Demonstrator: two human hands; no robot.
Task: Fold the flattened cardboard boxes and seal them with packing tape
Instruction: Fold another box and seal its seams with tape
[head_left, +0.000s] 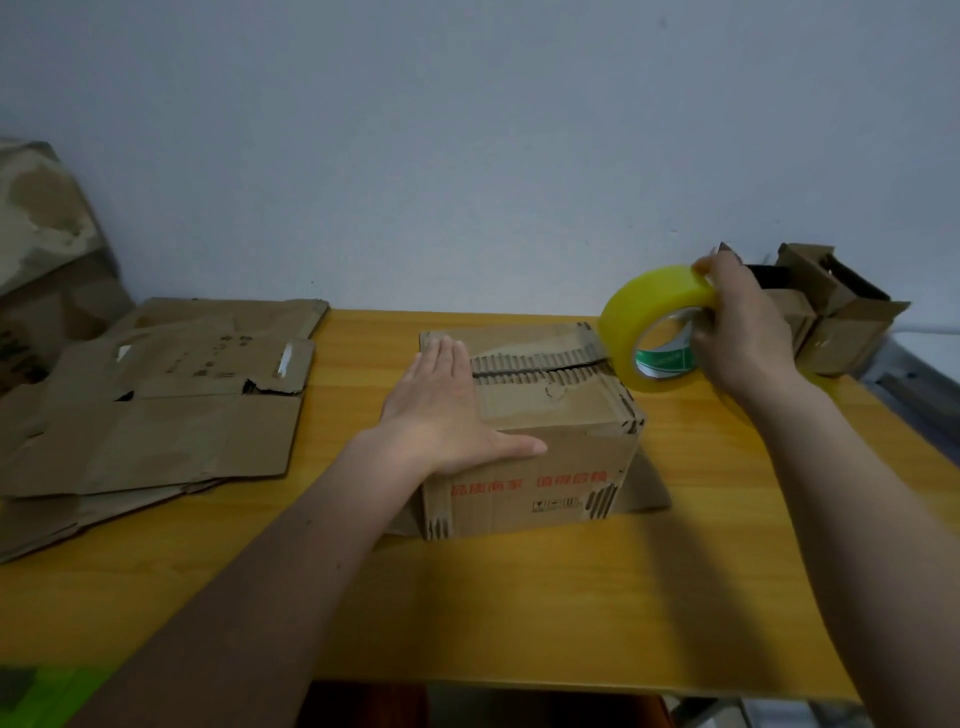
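Note:
A folded cardboard box (550, 467) with red print stands in the middle of the yellow wooden table (519, 597). Its top flaps are closed, with a ragged seam running left to right. My left hand (447, 410) presses flat on the left part of the box top, fingers straight, thumb along the front edge. My right hand (737, 322) grips a yellow roll of packing tape (649, 322) held upright at the right end of the seam, thumb on the roll's outer face, fingers through the core.
A stack of flattened cardboard boxes (156, 405) lies on the table's left side. More worn cardboard (47, 249) leans against the wall at far left. Folded small boxes (831, 312) stand at the back right corner. A pale wall rises behind the table.

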